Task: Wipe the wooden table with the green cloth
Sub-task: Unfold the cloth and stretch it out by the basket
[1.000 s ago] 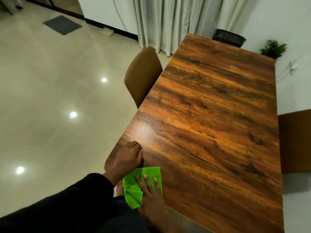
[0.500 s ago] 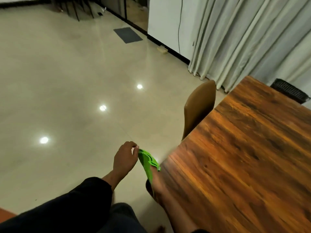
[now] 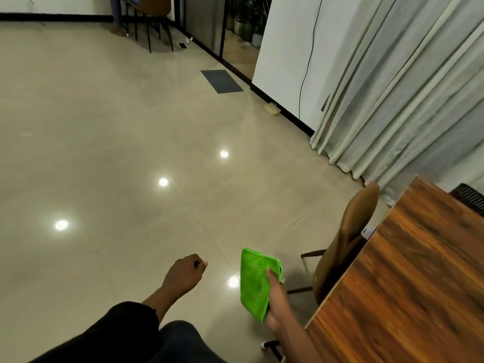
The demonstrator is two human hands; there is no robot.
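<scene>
The wooden table (image 3: 408, 279) fills the lower right corner, its near-left edge running diagonally. My right hand (image 3: 277, 297) holds the folded green cloth (image 3: 255, 282) in the air over the floor, just left of the table edge and clear of the tabletop. My left hand (image 3: 184, 275) hangs further left above the tiles, fingers curled into a loose fist with nothing in it. A black sleeve covers my left forearm.
A brown chair (image 3: 345, 244) is tucked against the table's left side. Grey curtains (image 3: 398, 100) hang behind it, with a dark basket (image 3: 468, 197) at the far right. Glossy tiled floor (image 3: 117, 153) spreads to the left, with a dark mat (image 3: 222, 81) and another chair (image 3: 154, 19) far off.
The view has swung left, away from the table. The cloth came off the tabletop; my right hand now holds it over the floor. My left hand let go of it and moved left.
</scene>
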